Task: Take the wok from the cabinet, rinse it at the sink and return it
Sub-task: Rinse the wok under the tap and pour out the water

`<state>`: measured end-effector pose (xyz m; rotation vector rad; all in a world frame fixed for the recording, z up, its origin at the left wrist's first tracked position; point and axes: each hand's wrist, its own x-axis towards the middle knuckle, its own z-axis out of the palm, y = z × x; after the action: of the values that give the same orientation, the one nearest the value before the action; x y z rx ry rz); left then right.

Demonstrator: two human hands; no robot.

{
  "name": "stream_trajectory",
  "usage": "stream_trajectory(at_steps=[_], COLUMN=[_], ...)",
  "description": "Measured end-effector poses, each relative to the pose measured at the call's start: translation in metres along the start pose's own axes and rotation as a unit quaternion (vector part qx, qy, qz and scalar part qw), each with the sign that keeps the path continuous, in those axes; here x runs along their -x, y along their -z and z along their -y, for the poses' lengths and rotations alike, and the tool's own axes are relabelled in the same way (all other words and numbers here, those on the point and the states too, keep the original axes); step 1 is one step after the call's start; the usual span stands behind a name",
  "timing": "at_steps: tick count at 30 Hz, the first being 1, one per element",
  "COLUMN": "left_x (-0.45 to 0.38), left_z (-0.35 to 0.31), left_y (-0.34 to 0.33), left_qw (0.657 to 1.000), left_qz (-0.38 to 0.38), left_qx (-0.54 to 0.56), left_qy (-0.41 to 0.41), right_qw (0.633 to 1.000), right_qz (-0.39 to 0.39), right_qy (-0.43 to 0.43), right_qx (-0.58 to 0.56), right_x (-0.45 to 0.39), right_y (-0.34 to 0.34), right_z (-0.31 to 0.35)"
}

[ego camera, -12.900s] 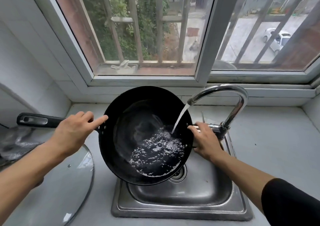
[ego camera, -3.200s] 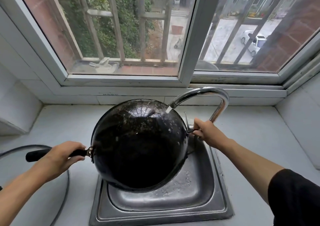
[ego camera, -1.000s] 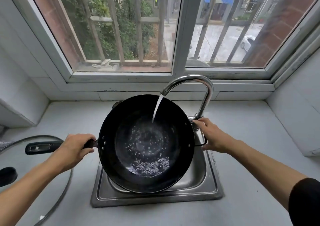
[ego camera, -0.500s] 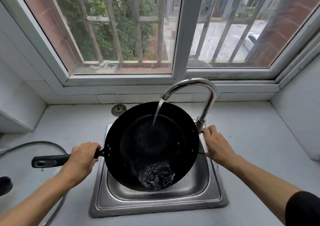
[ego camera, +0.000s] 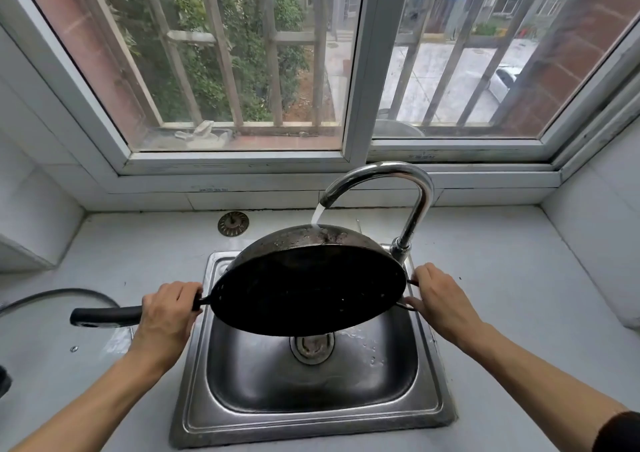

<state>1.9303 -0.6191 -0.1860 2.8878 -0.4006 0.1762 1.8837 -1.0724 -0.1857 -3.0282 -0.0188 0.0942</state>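
Note:
The black wok [ego camera: 308, 289] hangs over the steel sink [ego camera: 311, 413], tipped steeply toward me so its dark inside faces me and its wet back faces the window. My left hand [ego camera: 168, 313] grips the long black handle [ego camera: 104, 316] close to the bowl. My right hand [ego camera: 438, 299] holds the small loop handle on the opposite rim. Water runs from the curved chrome tap [ego camera: 398, 188] onto the wok's upper back edge. The drain [ego camera: 311, 346] shows below the wok.
A glass lid [ego camera: 59, 296] lies on the grey counter at the left. A loose sink strainer [ego camera: 233, 224] sits on the counter behind the sink. A barred window spans the back wall. Tiled walls close in on both sides.
The wok has been tipped up toward me, spilling out its water. The stream that fell inside the bowl now lands on its back edge. Both hands keep their grips.

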Motion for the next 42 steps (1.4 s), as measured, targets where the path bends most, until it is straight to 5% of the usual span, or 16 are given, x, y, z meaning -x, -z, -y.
stream_trajectory(at_steps=[42], left_x=[-0.085], left_z=[-0.036], left_y=[0.004], left_qw=[0.986], left_qz=[0.002], left_qx=[-0.01], left_qy=[-0.164], right_qw=[0.984], right_qz=[0.013], right_qy=[-0.161], right_qx=[-0.071], right_x=[0.029], right_y=[-0.005], right_z=[-0.038])
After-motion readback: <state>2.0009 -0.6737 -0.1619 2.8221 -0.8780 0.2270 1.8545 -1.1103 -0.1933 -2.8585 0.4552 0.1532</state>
